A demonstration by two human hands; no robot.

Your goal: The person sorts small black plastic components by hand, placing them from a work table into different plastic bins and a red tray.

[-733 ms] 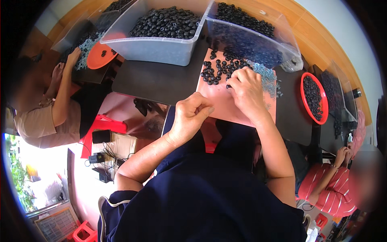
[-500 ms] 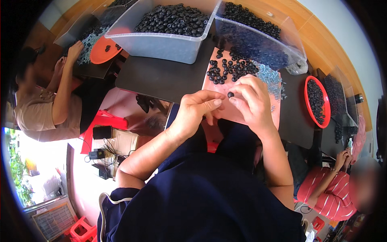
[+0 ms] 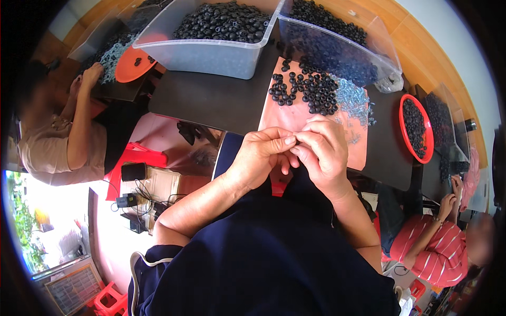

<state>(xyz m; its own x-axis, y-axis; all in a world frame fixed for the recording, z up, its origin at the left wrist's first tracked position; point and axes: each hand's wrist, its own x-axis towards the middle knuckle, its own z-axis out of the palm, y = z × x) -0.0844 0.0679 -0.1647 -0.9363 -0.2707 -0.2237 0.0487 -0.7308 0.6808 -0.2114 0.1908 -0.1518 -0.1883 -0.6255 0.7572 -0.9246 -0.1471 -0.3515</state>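
Note:
My left hand (image 3: 259, 154) and my right hand (image 3: 322, 151) meet fingertip to fingertip over the near edge of a pink board (image 3: 274, 117). Between them a small black bead-like piece (image 3: 297, 142) barely shows, pinched by my right hand. The left thumb and forefinger are also pressed together, but what they hold is hidden. Just beyond the hands lie many round black pieces with holes (image 3: 319, 95). Beside these, to the right, spreads a heap of small clear bluish pieces (image 3: 352, 100).
Two clear plastic bins, one at the back middle (image 3: 211, 57) and one further right (image 3: 337, 31), hold black pieces. A red tray (image 3: 431, 142) of black pieces stands right on the dark table (image 3: 200, 97). Co-workers sit at left (image 3: 63, 150) and right (image 3: 429, 245).
My right hand has moved down and left with the black piece, closing the gap to my left fingertips. The black pieces on the board now lie bunched nearer my right hand.

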